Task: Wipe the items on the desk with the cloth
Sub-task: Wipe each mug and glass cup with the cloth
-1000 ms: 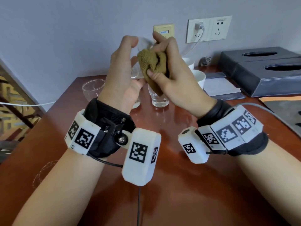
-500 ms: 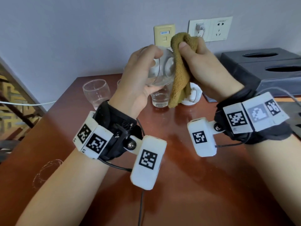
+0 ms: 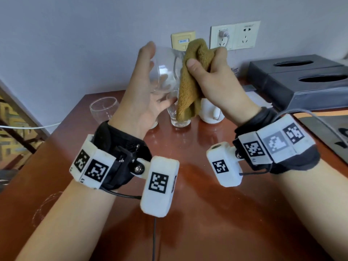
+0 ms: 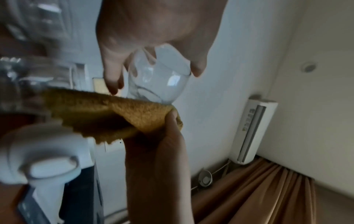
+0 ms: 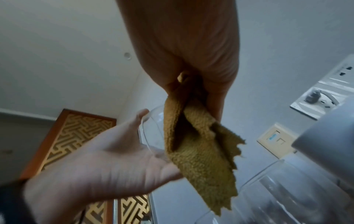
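Observation:
My left hand (image 3: 143, 95) holds a clear round glass (image 3: 165, 72) tilted in the air above the wooden desk (image 3: 207, 213), thumb on top and fingers behind it. My right hand (image 3: 216, 80) grips a mustard-brown cloth (image 3: 190, 85) between thumb and fingers and lays it against the glass's right side. The cloth's loose end hangs down. In the left wrist view the glass (image 4: 159, 81) sits above the cloth (image 4: 114, 115). In the right wrist view the cloth (image 5: 195, 145) covers part of the glass (image 5: 151, 133).
A second round glass (image 3: 103, 110) stands at the desk's back left. A tumbler (image 3: 180, 119) and a white cup (image 3: 211, 113) stand behind the hanging cloth. Black tissue boxes (image 3: 301, 80) fill the back right. Wall sockets (image 3: 235, 34) are above.
The right hand has carried the cloth from a bunch in front of the glass up to its right side, where it now hangs long. The left hand has turned the glass.

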Tool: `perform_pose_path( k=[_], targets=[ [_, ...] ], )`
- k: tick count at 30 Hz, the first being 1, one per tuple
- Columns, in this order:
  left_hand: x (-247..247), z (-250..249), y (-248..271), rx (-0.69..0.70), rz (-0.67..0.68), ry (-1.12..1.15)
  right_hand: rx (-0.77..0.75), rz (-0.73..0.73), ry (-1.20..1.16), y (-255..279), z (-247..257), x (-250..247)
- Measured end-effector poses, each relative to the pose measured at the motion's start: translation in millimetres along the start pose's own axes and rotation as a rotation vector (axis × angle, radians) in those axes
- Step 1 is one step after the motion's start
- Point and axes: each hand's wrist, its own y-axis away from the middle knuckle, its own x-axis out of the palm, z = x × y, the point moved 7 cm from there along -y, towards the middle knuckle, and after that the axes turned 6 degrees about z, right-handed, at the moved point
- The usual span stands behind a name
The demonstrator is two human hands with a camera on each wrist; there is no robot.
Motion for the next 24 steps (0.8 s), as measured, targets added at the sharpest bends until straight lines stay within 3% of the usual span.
perform_pose_path(
  k=[3,7,13,18,21,24],
  targets=[
    [0.4,-4.6,-0.1,0.003,0.013,-0.223,0.001,-0.017,-0.010,-1.9,0.2,-5.7],
    [-7.1,-14.8,-0.4,0.031,-0.026,-0.319,-0.082,-0.033,0.066,-1.5,7.7,-7.5],
    [0.2,2.8,-0.2,-0.089,0.022,-0.037,-0.303,-0.100,0.147,9.6,25.0,7.5],
    [2.8,1.9,-3.2,-0.101,0.046,0.148,-0.541,0.054,0.366,26.9,37.0,45.2],
    [-0.1,0.2,-3.1,-0.087,0.008,0.198,-0.503,0.061,0.267,22.4,34.0,41.5],
    [-3.8,1.3,-2.0,-0.093,-0.046,0.247,-0.278,0.007,0.106,8.9,21.2,17.8]
  ],
)
